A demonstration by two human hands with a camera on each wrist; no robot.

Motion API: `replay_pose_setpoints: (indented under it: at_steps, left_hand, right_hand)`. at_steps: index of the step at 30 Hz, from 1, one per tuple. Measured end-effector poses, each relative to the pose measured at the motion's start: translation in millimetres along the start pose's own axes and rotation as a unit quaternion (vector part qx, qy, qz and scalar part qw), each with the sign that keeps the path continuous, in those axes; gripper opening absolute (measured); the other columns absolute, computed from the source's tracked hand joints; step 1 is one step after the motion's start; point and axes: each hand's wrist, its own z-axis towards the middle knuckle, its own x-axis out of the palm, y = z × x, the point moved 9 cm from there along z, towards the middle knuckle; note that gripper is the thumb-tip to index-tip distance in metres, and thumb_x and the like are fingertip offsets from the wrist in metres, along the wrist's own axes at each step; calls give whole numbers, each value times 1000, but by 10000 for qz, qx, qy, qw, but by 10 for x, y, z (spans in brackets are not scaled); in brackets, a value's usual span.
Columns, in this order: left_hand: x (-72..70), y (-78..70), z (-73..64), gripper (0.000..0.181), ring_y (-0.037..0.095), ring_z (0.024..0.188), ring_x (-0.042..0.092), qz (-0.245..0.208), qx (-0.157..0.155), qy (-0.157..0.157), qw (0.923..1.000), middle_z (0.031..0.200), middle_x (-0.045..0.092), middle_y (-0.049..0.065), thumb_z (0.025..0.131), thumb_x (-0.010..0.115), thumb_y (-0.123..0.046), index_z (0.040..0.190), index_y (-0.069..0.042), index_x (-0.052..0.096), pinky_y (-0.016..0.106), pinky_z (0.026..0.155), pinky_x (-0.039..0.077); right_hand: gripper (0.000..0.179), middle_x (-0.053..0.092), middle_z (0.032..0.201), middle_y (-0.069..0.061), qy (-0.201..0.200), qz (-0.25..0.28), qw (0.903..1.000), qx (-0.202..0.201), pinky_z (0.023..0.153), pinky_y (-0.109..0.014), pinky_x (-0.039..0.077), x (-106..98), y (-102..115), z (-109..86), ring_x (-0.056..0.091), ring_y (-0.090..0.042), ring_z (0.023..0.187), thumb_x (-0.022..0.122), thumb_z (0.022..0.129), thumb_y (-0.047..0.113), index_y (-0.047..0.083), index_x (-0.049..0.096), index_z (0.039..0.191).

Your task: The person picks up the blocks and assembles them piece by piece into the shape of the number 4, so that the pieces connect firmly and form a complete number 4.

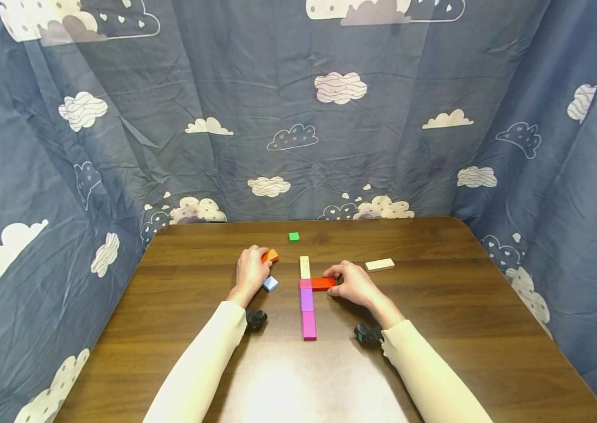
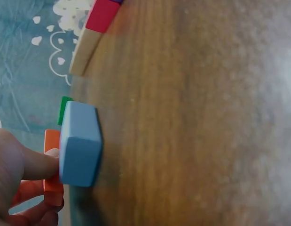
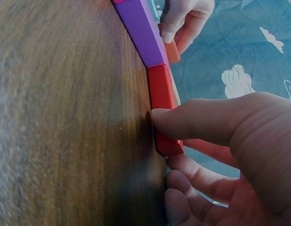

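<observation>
My left hand [image 1: 252,271] pinches an orange block [image 1: 273,255] between thumb and fingers, left of a line of blocks. Just nearer than it lies a light-blue block [image 1: 270,284], which looms large beside the thumb in the left wrist view. My right hand [image 1: 353,284] grips the right end of a red block [image 1: 321,284], with the thumb along its near side. The red block's other end meets the line, which runs from a cream block [image 1: 304,265] through a pink block [image 1: 306,283] and a purple block [image 1: 306,298] to a magenta block [image 1: 309,325].
A small green block [image 1: 294,237] lies toward the back of the wooden table [image 1: 198,346]. Behind and right of my right hand is another cream block [image 1: 380,265]. A cloud-patterned curtain [image 1: 287,170] hangs along the table's far edge.
</observation>
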Motion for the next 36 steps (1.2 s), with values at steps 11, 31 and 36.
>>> replay_pose_setpoints:
  at_steps: [11,31,36]
  left_hand:
    - [-127,-258,-114,35,30,99,64,-440,433,297,9976,108,71,7,83,81,-11,117,-7,75,45,86,50]
    - [-73,-548,-609,33,20,97,68,-822,1163,751,9869,105,71,2,83,82,-11,115,-7,76,39,83,53]
    - [-50,-577,-652,32,20,98,67,-816,1190,812,9862,104,70,2,84,81,-10,115,-7,75,41,85,53]
  right_hand:
    - [36,62,90,-1,-34,28,10000,2,75,-37,45,-22,-13,-24,57,-18,84,88,70,16,17,78,104]
    - [36,63,90,-2,-11,123,9999,-31,74,-37,46,-10,19,-21,59,-20,84,87,70,17,16,78,104]
    - [36,63,89,-1,-16,131,9999,-68,74,-38,46,-10,12,-12,60,-21,84,87,70,17,16,78,105]
